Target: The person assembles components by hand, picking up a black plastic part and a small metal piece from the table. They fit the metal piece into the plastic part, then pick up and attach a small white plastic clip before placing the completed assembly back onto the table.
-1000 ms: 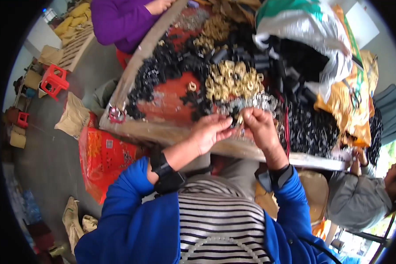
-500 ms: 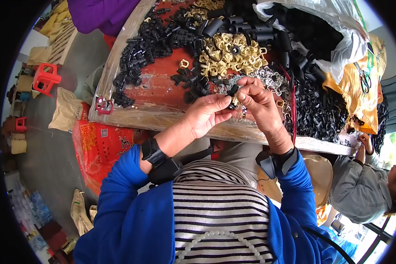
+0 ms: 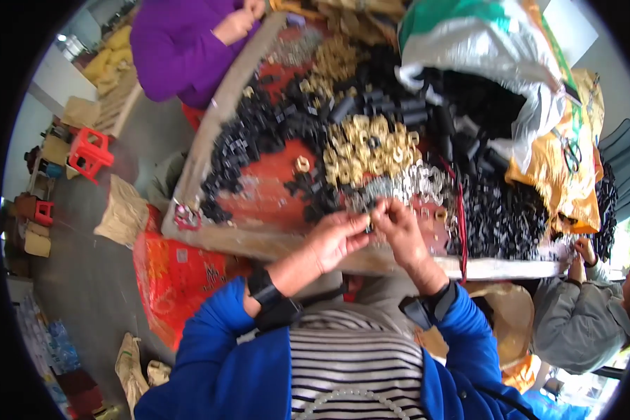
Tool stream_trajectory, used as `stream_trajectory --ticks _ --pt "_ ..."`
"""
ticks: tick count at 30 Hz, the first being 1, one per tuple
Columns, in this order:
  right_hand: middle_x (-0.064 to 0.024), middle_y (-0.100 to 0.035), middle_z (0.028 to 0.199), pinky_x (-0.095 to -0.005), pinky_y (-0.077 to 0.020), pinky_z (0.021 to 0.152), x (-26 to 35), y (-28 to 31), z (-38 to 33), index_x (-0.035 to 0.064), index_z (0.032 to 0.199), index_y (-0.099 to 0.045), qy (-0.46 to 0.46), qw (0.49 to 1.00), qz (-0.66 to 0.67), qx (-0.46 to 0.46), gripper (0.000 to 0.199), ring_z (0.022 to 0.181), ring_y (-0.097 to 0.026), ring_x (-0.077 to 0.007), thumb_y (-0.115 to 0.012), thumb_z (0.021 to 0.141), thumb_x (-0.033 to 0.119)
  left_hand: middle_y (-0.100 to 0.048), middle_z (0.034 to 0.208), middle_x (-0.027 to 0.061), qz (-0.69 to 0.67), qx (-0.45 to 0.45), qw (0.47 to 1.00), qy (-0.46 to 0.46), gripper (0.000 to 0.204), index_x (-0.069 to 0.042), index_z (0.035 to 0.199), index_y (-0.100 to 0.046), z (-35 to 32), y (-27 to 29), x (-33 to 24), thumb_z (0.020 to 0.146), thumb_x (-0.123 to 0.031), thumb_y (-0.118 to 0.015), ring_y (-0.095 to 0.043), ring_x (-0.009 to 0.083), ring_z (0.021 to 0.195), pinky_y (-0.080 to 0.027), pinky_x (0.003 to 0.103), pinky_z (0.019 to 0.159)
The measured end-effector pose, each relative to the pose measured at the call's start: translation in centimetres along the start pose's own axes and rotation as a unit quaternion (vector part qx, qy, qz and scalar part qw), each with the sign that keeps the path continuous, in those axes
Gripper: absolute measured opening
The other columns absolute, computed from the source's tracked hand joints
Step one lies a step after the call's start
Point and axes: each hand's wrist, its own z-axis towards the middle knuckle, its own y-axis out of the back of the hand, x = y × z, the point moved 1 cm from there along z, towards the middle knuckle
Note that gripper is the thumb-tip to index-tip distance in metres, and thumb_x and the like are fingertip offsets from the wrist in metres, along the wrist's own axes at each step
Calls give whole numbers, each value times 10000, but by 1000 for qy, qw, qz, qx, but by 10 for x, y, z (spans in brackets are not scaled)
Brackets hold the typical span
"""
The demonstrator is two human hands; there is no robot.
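Note:
Over the near table edge, my left hand (image 3: 331, 241) and my right hand (image 3: 401, 234) meet at the fingertips. Pinched between them is a small black plastic part (image 3: 369, 220), blurred and mostly covered by the fingers; what the right fingers grip on it is hard to make out. Just beyond lies a heap of cream plastic clips (image 3: 371, 148), with small silver metal pieces (image 3: 420, 187) beside it. Black plastic fittings (image 3: 239, 143) are spread along the left of the red tabletop (image 3: 269, 192), and a single cream ring-shaped clip (image 3: 302, 164) rests on its own.
A white and green sack (image 3: 476, 52) of black parts stands at the back right, near scissors (image 3: 573, 157) on a yellow sack (image 3: 549, 192). A red cord (image 3: 462, 231) hangs over the table edge. One person in a purple sleeve (image 3: 182, 52) and another in grey (image 3: 574, 322) sit nearby.
The view has shifted, so the table shows lower and more of the purple-clad person is visible. My hands stay together at the black part, their fingertips drawn closer.

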Motion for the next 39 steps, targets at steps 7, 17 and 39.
stream_trajectory --ticks 7,17,39 --pt "13 -461 727 -196 -385 537 3 2 -22 48 789 -470 42 998 19 49 86 645 -446 -64 -536 758 93 -561 863 47 13 2 1000 -2 192 -32 934 -528 -19 -1 14 776 -141 -517 -552 148 777 -466 213 651" --pt "-113 -510 784 -347 -441 557 4 95 37 53 767 -496 159 767 -604 -145 197 645 -537 -272 -574 653 193 -566 869 123 -2 33 999 -29 192 -6 916 -536 -19 5 0 790 -145 -494 -562 194 782 -482 230 655" --pt "-134 -431 832 -389 -426 589 -11 114 48 46 767 -463 151 770 -612 -102 154 704 -499 -323 -534 640 95 -563 853 103 -12 -2 1000 -7 185 -6 911 -527 -5 10 -3 787 -141 -502 -558 170 773 -478 215 638"
